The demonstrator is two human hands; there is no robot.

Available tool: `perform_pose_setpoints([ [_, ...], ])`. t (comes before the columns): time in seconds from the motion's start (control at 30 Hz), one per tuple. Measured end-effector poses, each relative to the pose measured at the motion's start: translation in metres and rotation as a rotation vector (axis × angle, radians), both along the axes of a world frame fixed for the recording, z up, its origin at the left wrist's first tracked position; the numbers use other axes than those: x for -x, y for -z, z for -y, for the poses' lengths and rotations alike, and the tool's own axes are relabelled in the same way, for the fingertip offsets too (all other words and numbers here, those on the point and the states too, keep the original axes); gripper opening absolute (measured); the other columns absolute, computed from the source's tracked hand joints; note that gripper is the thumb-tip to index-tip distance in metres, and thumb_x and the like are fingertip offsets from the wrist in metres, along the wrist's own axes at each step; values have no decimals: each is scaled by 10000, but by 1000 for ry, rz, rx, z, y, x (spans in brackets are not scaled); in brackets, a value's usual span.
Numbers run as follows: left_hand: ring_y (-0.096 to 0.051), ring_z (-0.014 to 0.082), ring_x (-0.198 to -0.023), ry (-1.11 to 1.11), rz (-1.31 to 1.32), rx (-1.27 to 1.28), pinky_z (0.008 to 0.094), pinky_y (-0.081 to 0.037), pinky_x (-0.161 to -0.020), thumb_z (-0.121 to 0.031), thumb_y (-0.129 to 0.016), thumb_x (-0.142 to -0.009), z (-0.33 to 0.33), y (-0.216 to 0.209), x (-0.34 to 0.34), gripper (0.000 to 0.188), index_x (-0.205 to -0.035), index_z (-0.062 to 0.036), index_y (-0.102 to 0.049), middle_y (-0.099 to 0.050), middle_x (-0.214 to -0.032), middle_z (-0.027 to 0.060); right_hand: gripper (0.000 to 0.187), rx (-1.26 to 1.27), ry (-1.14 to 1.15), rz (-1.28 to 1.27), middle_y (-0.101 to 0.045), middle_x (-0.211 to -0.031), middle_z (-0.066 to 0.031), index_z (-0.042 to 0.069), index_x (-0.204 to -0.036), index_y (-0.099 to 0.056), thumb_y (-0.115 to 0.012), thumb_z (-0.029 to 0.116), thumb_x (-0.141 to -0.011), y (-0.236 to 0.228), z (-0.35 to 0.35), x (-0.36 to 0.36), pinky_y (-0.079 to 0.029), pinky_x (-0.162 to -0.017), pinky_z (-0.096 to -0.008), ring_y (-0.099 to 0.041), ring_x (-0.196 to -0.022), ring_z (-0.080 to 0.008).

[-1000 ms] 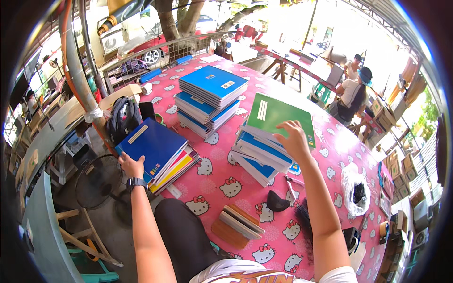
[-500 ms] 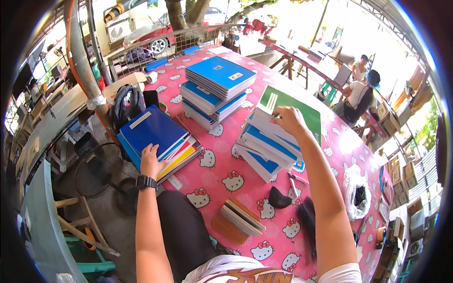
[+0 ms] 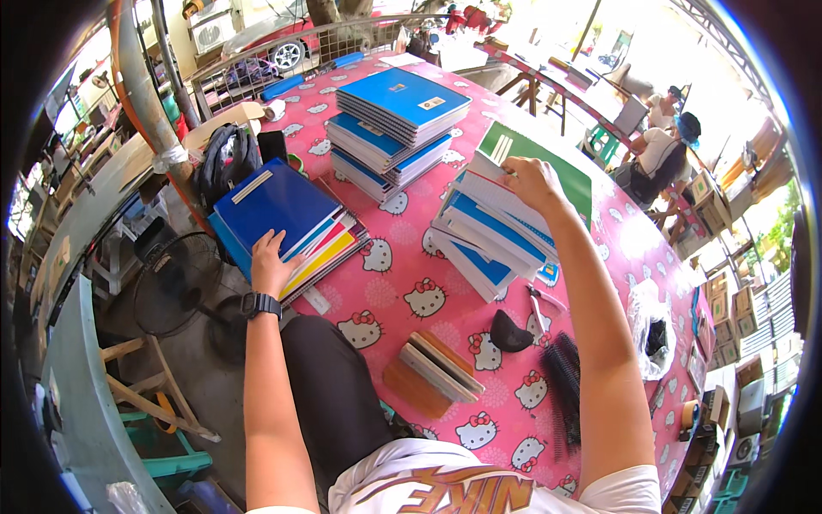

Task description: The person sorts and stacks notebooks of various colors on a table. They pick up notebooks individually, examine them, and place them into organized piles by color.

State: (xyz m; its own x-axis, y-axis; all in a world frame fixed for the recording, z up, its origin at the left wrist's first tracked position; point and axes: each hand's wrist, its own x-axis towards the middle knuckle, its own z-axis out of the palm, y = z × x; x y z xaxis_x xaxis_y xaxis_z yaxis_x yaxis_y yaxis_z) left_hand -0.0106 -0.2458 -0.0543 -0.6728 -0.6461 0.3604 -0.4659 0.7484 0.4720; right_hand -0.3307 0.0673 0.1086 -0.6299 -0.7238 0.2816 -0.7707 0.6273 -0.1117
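Note:
My left hand (image 3: 272,261), fingers spread, lies on the near edge of a stack topped by a dark blue cover (image 3: 278,206). Yellow, red and light blue sheets (image 3: 321,253) stick out below that cover. At the right, my right hand (image 3: 533,182) has its fingers bent around the upper edge of a notebook (image 3: 484,190) on a fanned pile of blue-and-white notebooks (image 3: 492,231). Behind this hand lies a green cover (image 3: 569,176) with pale strips. Between and beyond both hands rises a stack of blue spiral notebooks (image 3: 402,98).
Pliers (image 3: 539,307), a curved black piece (image 3: 511,331), a bundle of black coils (image 3: 562,381) and a wooden block (image 3: 434,373) lie on the pink tablecloth (image 3: 385,274) near me. A plastic bag (image 3: 649,334) sits at right, a fan (image 3: 180,287) at left. Two people sit beyond.
The view has shifted slightly. My right hand stays at the notebook's upper edge, with a page edge now raised beneath it. My left hand remains on its stack.

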Motion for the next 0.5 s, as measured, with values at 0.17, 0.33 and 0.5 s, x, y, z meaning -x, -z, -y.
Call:
perform_pose_setpoints([
  [0.17, -439, 344, -1164, -25, 0, 2, 389, -378, -985, -239, -784, -649, 1, 1, -4, 610, -1178, -27, -566, -491, -1264, 196, 209, -85, -57, -51, -661, -881, -148, 115, -933, -666, -657, 229, -759, -2, 7, -2, -508, -766, -396, -641, -836, -320],
  [0.33, -444, 345, -1160, 9, 5, 79, 386, -395, -975, -232, -765, -675, 1, 5, -1, 594, -1193, -31, -556, -490, -1265, 194, 194, -141, -89, -31, -655, -856, -177, 83, -909, -660, -661, 172, -737, -9, 9, -2, -510, -775, -404, -642, -827, -331],
  [0.5, -447, 339, -1144, 41, 103, 125, 385, -386, -977, -248, -765, -673, 4, -6, -1, 605, -1194, -28, -552, -503, -1244, 195, 177, -265, -96, -166, -653, -838, -181, 39, -880, -629, -635, 125, -726, -9, 17, -6, -528, -736, -390, -647, -833, -321],
])
